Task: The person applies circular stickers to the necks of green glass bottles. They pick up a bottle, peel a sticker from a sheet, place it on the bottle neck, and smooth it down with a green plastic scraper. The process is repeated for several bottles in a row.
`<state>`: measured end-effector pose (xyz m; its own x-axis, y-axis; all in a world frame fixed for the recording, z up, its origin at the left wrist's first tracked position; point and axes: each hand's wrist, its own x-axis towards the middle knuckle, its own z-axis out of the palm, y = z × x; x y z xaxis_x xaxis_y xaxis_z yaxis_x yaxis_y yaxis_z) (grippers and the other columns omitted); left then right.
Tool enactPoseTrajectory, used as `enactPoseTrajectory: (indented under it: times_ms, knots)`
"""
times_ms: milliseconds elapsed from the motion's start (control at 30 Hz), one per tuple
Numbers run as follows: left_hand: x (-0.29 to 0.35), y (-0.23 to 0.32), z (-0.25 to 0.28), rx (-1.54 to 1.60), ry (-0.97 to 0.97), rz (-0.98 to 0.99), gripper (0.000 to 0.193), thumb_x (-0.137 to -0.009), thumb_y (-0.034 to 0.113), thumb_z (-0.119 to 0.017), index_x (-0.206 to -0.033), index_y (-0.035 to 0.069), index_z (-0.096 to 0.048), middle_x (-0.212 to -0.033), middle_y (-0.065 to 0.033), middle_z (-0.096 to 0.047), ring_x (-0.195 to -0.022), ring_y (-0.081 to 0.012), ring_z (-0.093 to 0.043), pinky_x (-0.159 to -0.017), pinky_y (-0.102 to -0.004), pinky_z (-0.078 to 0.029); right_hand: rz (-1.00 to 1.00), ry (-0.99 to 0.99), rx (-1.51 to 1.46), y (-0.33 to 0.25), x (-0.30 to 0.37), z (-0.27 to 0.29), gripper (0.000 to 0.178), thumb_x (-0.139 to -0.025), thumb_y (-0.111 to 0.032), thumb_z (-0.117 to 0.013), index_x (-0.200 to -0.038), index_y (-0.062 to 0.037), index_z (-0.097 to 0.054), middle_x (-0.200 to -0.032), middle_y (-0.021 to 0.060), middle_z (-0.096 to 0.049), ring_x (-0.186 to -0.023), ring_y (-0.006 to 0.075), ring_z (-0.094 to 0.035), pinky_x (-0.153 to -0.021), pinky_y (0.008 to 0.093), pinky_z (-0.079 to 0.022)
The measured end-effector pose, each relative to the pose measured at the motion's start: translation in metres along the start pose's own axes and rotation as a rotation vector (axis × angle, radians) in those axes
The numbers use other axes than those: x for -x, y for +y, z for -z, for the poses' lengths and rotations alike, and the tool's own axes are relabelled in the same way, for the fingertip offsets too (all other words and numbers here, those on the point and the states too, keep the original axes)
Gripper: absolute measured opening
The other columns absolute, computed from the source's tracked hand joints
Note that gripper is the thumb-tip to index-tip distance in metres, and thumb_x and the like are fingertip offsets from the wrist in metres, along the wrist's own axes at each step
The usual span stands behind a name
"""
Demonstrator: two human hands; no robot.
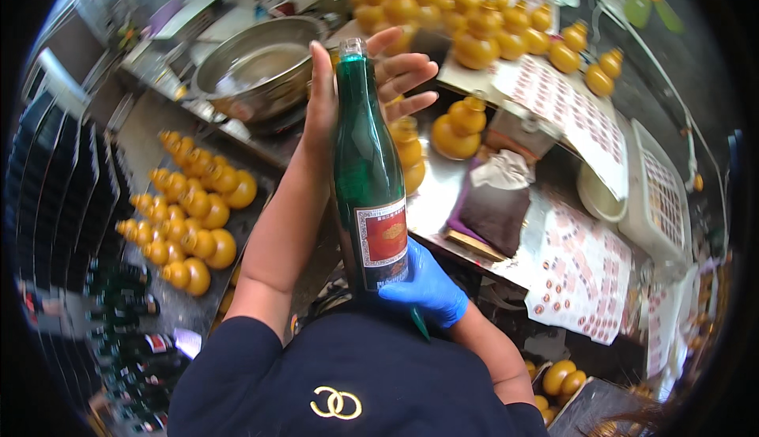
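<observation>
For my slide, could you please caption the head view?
Bare left hand and blue-gloved right hand hold a green glass bottle.

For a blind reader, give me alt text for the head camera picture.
Two hands hold a green glass bottle upright: the bare left hand at its neck, the blue-gloved right hand at its labelled base. Yellow gourd-shaped bottles crowd the metal table.

Your bottle (pixel 368 164) is deep green glass with a red label edged in white, a gold mark at its centre. Your right hand (pixel 427 287) wears a bright blue glove — your left hand (pixel 371 81) is bare. The gourd bottles (pixel 194 216) are glossy yellow-orange — the sticker sheets (pixel 581 275) are white with rows of red.
</observation>
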<state>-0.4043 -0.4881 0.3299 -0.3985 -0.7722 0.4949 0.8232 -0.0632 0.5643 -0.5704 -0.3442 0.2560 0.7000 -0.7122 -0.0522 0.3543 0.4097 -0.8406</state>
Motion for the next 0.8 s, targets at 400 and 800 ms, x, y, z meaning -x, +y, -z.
enactPoseTrajectory:
  times_ms: [400,800]
  knots:
    - [0.048,-0.161,-0.001,-1.275,-0.268,0.260,0.121,-0.067,0.001,-0.080,-0.152,0.010,0.006,-0.155,-0.0158,-0.013,-0.140,-0.0292,-0.025,-0.113,-0.0396,-0.022,0.280,0.958,0.288,-0.028,0.050,0.097,0.058,-0.078,-0.031,-0.078,-0.115,0.0029,-0.049,-0.101,0.0162,-0.066,-0.092,0.0180,-0.066,-0.079,0.0308,-0.053]
    - [0.033,-0.214,0.020,-1.218,-0.060,0.342,0.102,-0.074,-0.006,-0.067,-0.153,0.010,-0.004,-0.141,-0.0159,-0.042,-0.125,-0.0247,-0.045,-0.104,-0.0329,-0.035,0.250,1.372,0.894,-0.009,0.125,0.138,0.050,-0.082,-0.035,-0.068,-0.122,-0.0069,-0.059,-0.098,0.0122,-0.068,-0.086,0.0282,-0.065,-0.079,0.0381,-0.051]
